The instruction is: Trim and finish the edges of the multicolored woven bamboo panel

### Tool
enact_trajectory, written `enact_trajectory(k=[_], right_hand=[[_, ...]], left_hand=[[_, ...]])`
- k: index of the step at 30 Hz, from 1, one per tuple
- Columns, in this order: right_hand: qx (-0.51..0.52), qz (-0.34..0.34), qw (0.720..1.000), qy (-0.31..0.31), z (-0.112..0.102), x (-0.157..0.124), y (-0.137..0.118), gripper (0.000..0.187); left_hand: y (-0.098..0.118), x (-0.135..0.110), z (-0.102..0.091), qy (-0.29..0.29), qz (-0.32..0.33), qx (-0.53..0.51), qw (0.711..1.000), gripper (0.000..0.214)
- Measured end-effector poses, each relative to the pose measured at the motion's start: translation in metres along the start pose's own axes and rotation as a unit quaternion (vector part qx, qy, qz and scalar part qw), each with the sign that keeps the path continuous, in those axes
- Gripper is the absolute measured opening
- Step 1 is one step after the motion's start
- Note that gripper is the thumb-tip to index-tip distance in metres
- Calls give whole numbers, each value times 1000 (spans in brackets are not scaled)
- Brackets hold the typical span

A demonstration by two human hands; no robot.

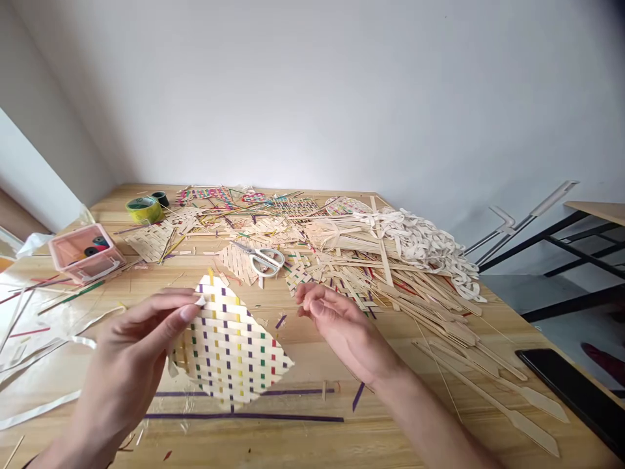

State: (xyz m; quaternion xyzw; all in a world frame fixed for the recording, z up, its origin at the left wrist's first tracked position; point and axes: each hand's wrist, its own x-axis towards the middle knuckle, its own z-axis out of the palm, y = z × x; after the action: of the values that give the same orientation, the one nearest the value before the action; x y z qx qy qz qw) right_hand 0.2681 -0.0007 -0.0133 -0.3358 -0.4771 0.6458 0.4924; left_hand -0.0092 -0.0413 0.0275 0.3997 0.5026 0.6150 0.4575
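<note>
A woven panel (237, 345) is held over the bench (293, 449), its long axis slanting down rightward from the nearer left hand (131, 342), which pinches its upper-left edge. It is cream, checked yellow, purple, green and red. The right hand (344, 326), loosely curled, grips nothing visible.

Woven sheet (239, 352) partly behind left fingers (176, 324)

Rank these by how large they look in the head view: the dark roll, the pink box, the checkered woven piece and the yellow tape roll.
1. Checkered woven piece, looking largest partly because it is nearer the camera
2. Pink box
3. Yellow tape roll
4. Dark roll
</note>
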Motion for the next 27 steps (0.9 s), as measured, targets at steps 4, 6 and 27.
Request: enact_trajectory(k=[4,6,27], right_hand=[[-79,-48,989,-116,9,-10,-8,15],[-90,-58,983,-148,15,-14,-9,11],[-241,-43,961,-127,22,-18,-5,10]], left_hand=[[-16,0,4,-85,-90,23,992,21],[-21,-4,5,-125,-101,40,986,19],[-19,9,-4,-158,-138,96,973,25]])
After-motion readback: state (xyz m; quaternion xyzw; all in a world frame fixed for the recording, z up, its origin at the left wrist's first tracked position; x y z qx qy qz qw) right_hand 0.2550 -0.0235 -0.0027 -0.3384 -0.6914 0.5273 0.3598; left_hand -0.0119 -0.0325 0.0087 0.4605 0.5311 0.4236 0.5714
